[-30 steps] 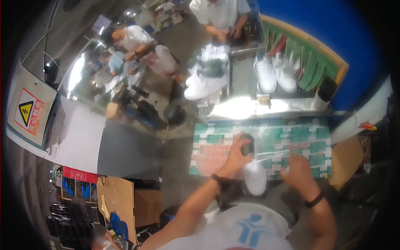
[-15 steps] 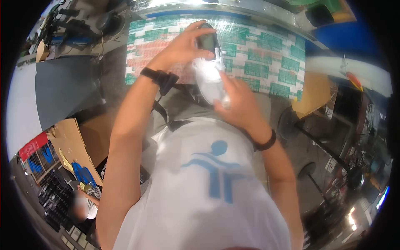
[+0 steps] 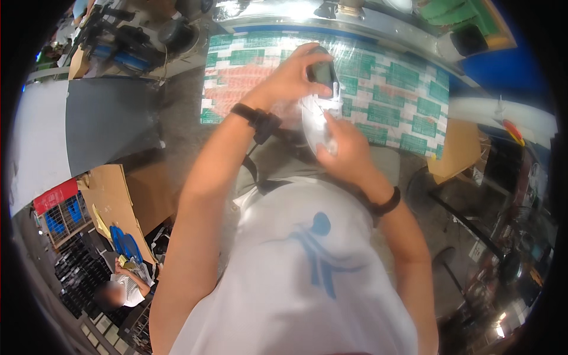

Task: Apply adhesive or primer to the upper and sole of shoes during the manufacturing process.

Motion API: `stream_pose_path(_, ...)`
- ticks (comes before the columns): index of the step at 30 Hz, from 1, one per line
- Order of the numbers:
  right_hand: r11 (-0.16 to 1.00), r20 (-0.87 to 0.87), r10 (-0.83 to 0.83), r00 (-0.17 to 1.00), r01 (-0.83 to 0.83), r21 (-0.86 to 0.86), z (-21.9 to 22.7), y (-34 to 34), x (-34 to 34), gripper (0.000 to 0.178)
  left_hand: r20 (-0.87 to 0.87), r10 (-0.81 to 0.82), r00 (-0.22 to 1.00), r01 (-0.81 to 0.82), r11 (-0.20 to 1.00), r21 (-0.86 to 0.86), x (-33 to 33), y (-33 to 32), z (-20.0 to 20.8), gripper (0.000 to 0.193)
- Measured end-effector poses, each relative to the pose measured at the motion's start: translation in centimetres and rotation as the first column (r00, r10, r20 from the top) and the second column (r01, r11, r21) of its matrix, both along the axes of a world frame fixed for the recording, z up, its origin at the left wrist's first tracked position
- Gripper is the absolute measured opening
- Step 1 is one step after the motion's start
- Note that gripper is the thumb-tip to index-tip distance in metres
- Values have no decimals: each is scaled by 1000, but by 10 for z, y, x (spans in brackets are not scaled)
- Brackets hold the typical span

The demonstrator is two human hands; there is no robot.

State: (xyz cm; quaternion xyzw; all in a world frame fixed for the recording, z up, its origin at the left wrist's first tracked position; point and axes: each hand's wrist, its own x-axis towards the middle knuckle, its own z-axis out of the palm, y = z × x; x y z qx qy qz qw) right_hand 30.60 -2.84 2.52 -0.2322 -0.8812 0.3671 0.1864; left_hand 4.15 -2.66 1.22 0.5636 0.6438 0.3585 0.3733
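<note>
A white lace-up shoe [image 3: 313, 118] is held over the near edge of a table covered in a green-and-white patterned sheet [image 3: 384, 89]. Its toe points toward me, and the dark greenish opening lies at the far end. My left hand [image 3: 290, 77] grips the shoe by the heel end, thumb and fingers on either side of the opening. Closed on the toe end from the right is my right hand [image 3: 348, 148], its index finger reaching up toward the laces. Part of the toe and sole is hidden behind that hand.
A cardboard box [image 3: 458, 151] stands right of the table. Dark metal stands [image 3: 473, 219] are farther right. On the left are a grey panel [image 3: 109, 115] and more cardboard [image 3: 109, 198]. Another person [image 3: 127, 290] is at the lower left. A metal rail [image 3: 284, 18] runs behind the table.
The whole view has shifted, so table, arms and shoe appear farther right and slightly lower. Both hands keep their hold on the shoe; its tilt looks slightly different.
</note>
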Motion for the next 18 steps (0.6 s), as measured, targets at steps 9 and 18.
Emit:
stream_pose_path(9,952,-61,148,987,-159,-262,17,-45,26,71,-26,-22,999,21,999,-44,-10,-7,-7,85)
stream_pose_path(18,996,-75,-86,993,87,18,10,27,27,73,-72,32,997,-33,999,-11,13,2,0,101)
